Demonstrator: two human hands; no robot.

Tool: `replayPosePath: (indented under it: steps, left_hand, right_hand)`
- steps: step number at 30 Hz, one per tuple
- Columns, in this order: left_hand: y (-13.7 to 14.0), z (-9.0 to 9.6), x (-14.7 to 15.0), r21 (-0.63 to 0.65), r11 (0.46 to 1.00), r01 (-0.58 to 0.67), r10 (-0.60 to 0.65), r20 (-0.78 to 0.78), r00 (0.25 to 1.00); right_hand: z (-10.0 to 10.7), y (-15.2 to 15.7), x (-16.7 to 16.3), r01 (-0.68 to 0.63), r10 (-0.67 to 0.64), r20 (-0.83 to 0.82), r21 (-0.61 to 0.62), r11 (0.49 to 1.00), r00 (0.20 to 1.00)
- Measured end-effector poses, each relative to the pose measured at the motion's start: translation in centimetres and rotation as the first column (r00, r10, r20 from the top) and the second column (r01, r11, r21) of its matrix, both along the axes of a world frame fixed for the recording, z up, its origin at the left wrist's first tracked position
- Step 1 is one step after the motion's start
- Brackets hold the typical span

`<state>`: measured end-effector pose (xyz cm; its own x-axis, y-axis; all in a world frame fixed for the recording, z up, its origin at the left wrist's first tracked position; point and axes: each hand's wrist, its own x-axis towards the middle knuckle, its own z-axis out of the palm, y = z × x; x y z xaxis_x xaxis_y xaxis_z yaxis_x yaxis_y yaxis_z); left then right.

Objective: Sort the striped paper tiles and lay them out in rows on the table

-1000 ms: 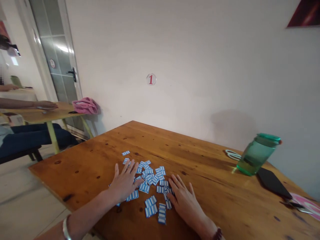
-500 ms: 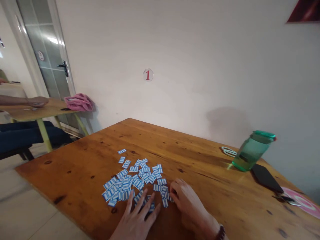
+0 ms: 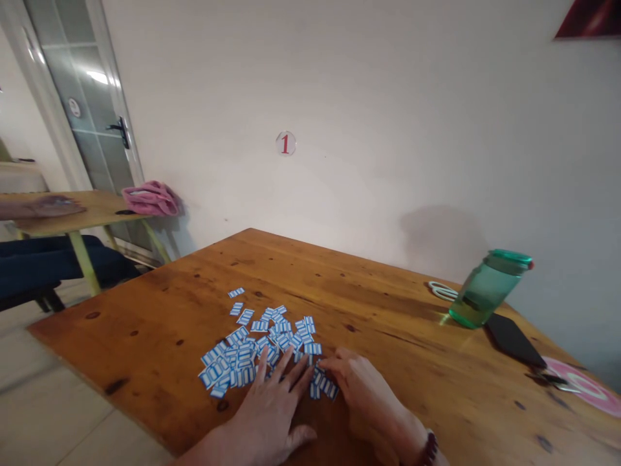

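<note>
Small white cards with blue stripes (image 3: pixel 240 359) lie in a loose, overlapping pile on the wooden table (image 3: pixel 398 369). My left hand (image 3: pixel 274 401) rests palm down over the near side of the pile. Its fingers are spread and hide some of the cards under them. At the pile's right edge is my right hand (image 3: pixel 363 388), its fingers bent and held together against a few cards. Whatever those fingertips hold, if anything, is hidden. A dark red beaded bracelet (image 3: pixel 429 446) circles my right wrist.
A green bottle (image 3: pixel 492 288), a black phone-like slab (image 3: pixel 514 340), keys (image 3: pixel 553 380), a pink round mat (image 3: pixel 589 388) and a white coiled cable (image 3: pixel 441 290) are on the right. Behind left, another person's hand (image 3: pixel 55 206) rests over a second table near pink cloth (image 3: pixel 152 197).
My left hand has moved forward and slightly right over the cards. My right hand's fingers have extended a little leftward onto the pile's edge. The other person's hand has shifted left.
</note>
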<state>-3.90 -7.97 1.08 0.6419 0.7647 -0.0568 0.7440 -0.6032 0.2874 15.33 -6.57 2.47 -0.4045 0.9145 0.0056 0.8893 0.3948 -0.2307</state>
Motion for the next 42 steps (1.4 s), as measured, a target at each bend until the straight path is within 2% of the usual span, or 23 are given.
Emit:
replayPosePath:
  steps: [4,9,12,17,21,28,31,34,38,42]
  left_hand:
    - [-0.4,-0.1,-0.4,0.011,0.998,-0.062,0.061,0.008,0.998]
    - [-0.9,0.2,-0.4,-0.031,0.997,0.066,-0.065,0.008,0.998]
    - [-1.2,-0.1,-0.2,-0.035,0.998,0.051,-0.051,-0.003,0.999]
    - [-1.5,-0.9,-0.1,-0.006,1.0,-0.011,0.011,-0.005,1.0]
    - [-1.7,-1.3,-0.3,0.039,0.999,0.004,-0.006,0.054,0.999]
    - [-1.9,-1.9,-0.6,0.144,0.989,0.029,-0.044,0.099,0.994]
    - [-2.0,-2.0,-0.7,0.142,0.988,0.062,-0.082,0.136,0.987]
    - [-2.0,-2.1,-0.7,0.117,0.992,0.049,-0.066,0.147,0.987]
    - [-2.1,-2.1,-0.6,0.099,0.995,0.02,-0.035,0.148,0.988]
    - [-2.2,-1.2,-0.5,0.07,0.994,0.081,-0.091,0.145,0.985]
  right_hand:
    - [0.3,0.0,0.0,0.042,-0.042,0.013,0.019,0.999,0.999]
    - [0.2,-0.2,0.0,0.158,-0.157,-0.016,0.034,0.987,0.987]
    - [0.1,-0.5,0.0,0.223,-0.222,-0.006,0.008,0.975,0.975]
    - [-0.1,-0.7,-0.3,0.172,-0.173,-0.013,-0.039,0.984,0.985]
    - [-0.3,-0.7,-0.6,0.11,-0.114,-0.05,-0.081,0.991,0.992]
    - [-0.7,-0.1,0.1,0.132,-0.132,-0.125,-0.008,0.991,0.983]
    - [-0.7,0.4,0.8,0.083,-0.078,-0.229,0.011,0.996,0.97]
    - [-0.7,0.7,1.4,0.028,-0.029,-0.28,-0.005,1.0,0.96]
    - [-0.3,0.9,1.9,0.041,-0.057,-0.266,-0.065,0.997,0.962]
    - [0.9,-0.2,1.8,0.049,-0.064,-0.146,-0.107,0.993,0.987]
